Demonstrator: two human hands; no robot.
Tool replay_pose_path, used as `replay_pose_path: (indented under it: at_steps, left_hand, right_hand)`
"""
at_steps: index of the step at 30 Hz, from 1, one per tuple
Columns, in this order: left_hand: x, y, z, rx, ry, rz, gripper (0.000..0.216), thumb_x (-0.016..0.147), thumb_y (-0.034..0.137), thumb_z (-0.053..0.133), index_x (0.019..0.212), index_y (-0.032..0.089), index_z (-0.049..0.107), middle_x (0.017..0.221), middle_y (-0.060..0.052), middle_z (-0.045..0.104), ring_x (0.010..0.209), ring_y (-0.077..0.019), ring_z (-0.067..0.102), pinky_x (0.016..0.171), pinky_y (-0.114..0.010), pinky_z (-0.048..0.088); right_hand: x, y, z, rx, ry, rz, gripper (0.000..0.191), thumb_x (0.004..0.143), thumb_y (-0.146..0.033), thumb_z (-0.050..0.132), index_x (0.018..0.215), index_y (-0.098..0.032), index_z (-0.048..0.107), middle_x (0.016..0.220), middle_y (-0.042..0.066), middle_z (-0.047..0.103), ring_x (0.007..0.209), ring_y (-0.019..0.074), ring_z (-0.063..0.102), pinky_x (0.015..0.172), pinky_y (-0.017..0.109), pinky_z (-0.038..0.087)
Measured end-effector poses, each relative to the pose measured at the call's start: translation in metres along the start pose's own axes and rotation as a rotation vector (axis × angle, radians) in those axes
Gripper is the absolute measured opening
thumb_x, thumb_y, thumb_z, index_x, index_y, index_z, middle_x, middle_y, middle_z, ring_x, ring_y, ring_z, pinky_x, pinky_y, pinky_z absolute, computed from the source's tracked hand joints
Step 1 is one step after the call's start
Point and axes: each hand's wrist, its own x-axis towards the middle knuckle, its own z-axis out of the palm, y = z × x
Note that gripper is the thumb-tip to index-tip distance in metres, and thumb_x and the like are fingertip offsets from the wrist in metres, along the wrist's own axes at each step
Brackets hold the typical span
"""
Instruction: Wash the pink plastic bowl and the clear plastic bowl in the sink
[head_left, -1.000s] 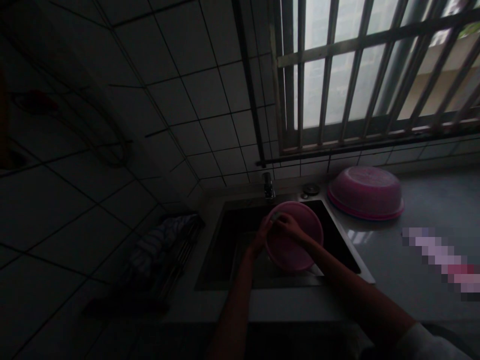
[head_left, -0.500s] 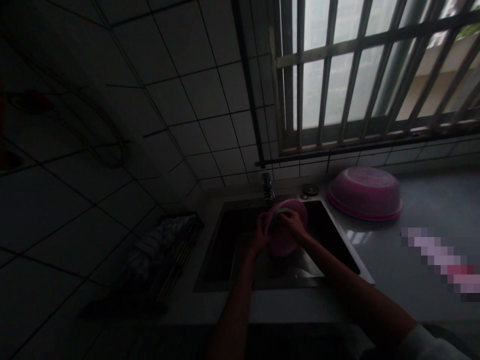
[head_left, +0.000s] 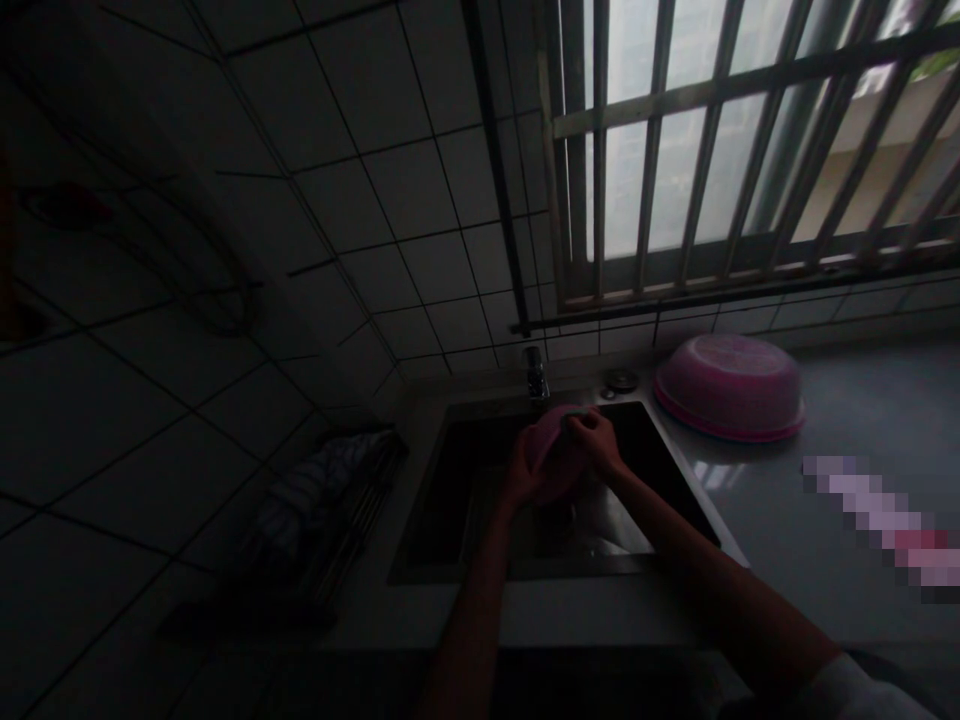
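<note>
A pink plastic basin point(head_left: 559, 470) is held tilted over the sink point(head_left: 427, 500). My left hand point(head_left: 519, 470) grips its left edge, fingers partly hidden behind it. On the basin's upper right, my right hand point(head_left: 596, 440) is closed on a small greyish cloth or sponge point(head_left: 571, 420), pressed against the pink surface. Dim light hides what exactly this piece is. Just behind the basin rises the metal faucet point(head_left: 535, 375).
A larger pink basin point(head_left: 727, 390) lies upside down on the counter point(head_left: 750, 530) right of the sink. Sink stoppers or lids point(head_left: 621, 380) sit by the faucet. At left, a striped cloth point(head_left: 322, 480) hangs over a dark rack. A barred window point(head_left: 697, 150) is above.
The basin has turned and tipped in my left hand, its lower edge now higher. My right hand has shifted slightly right and up along it with the greyish piece.
</note>
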Motion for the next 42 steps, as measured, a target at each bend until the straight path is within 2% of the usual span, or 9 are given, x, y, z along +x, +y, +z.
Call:
replay_pose_path:
  at_steps: [7,16,18,24,30,32,37,39,42]
  left_hand:
    - [0.003,0.007,0.001,-0.091,-0.069,0.022,0.095,0.069,0.051,0.091,0.149,0.027,0.045,0.157,-0.015,0.051,0.146,-0.0367,0.048,0.122,-0.054,0.037]
    - [0.001,0.008,0.003,-0.218,-0.036,-0.088,0.085,0.081,0.077,0.071,0.145,0.024,0.054,0.151,-0.014,0.059,0.145,-0.0353,0.050,0.126,-0.050,0.034]
    - [0.001,0.010,0.003,-0.228,-0.023,-0.096,0.083,0.083,0.078,0.068,0.145,0.024,0.055,0.152,-0.014,0.058,0.148,-0.0353,0.047,0.128,-0.050,0.030]
    - [0.001,0.017,0.004,-0.205,-0.124,-0.063,0.081,0.083,0.078,0.069,0.144,0.025,0.059,0.157,-0.013,0.056,0.152,-0.0350,0.043,0.131,-0.051,0.024]
    - [-0.001,0.013,-0.001,-0.229,-0.112,-0.072,0.080,0.084,0.076,0.069,0.144,0.024,0.059,0.153,-0.013,0.059,0.150,-0.0348,0.045,0.131,-0.049,0.024]
    - [-0.001,0.015,-0.001,-0.226,-0.106,-0.052,0.080,0.085,0.074,0.069,0.145,0.023,0.058,0.156,-0.013,0.056,0.152,-0.0345,0.044,0.131,-0.049,0.023]
    - [-0.001,0.018,0.000,-0.206,-0.135,-0.046,0.078,0.089,0.074,0.065,0.147,0.023,0.057,0.161,-0.014,0.051,0.155,-0.0339,0.040,0.132,-0.051,0.021]
    - [-0.001,0.017,-0.001,-0.190,-0.140,-0.047,0.080,0.088,0.075,0.066,0.146,0.022,0.058,0.160,-0.015,0.053,0.154,-0.0347,0.041,0.132,-0.051,0.022]
    - [-0.001,0.013,-0.002,-0.188,-0.130,-0.055,0.085,0.083,0.077,0.069,0.145,0.020,0.059,0.158,-0.016,0.054,0.152,-0.0364,0.043,0.131,-0.052,0.024]
  right_hand:
    - [0.015,0.007,-0.020,0.006,0.202,0.004,0.044,0.074,-0.059,0.064,0.087,-0.017,0.069,0.084,0.008,0.073,0.084,0.0260,0.064,0.072,0.033,0.051]
    - [-0.032,0.034,0.018,-0.105,-0.717,0.053,0.032,0.074,-0.048,0.072,0.087,-0.018,0.074,0.085,0.006,0.075,0.074,0.0213,0.063,0.069,0.032,0.052]
    - [-0.029,0.035,0.016,-0.101,-0.691,0.048,0.033,0.074,-0.048,0.073,0.086,-0.017,0.074,0.085,0.006,0.075,0.073,0.0217,0.064,0.068,0.032,0.053]
    - [0.001,0.021,-0.004,-0.077,-0.111,-0.098,0.035,0.076,-0.047,0.065,0.096,-0.019,0.072,0.100,0.009,0.076,0.089,0.0261,0.066,0.080,0.036,0.056]
    - [-0.025,0.031,0.013,-0.064,-0.639,0.014,0.026,0.071,-0.042,0.073,0.083,-0.019,0.071,0.084,0.006,0.075,0.071,0.0211,0.063,0.070,0.034,0.055]
    - [-0.025,0.030,0.015,-0.066,-0.613,0.007,0.027,0.072,-0.043,0.073,0.084,-0.019,0.071,0.083,0.006,0.075,0.070,0.0204,0.062,0.068,0.033,0.054]
    - [-0.003,0.016,-0.001,-0.070,-0.159,-0.119,0.031,0.074,-0.044,0.069,0.094,-0.020,0.071,0.096,0.008,0.076,0.086,0.0253,0.066,0.076,0.035,0.055]
    - [-0.004,0.018,-0.002,-0.071,-0.220,-0.091,0.031,0.072,-0.044,0.071,0.092,-0.020,0.071,0.096,0.008,0.076,0.085,0.0252,0.066,0.077,0.035,0.056]
    - [-0.021,0.030,0.008,-0.054,-0.549,0.053,0.029,0.069,-0.043,0.075,0.085,-0.019,0.070,0.086,0.006,0.074,0.073,0.0215,0.063,0.069,0.034,0.054]
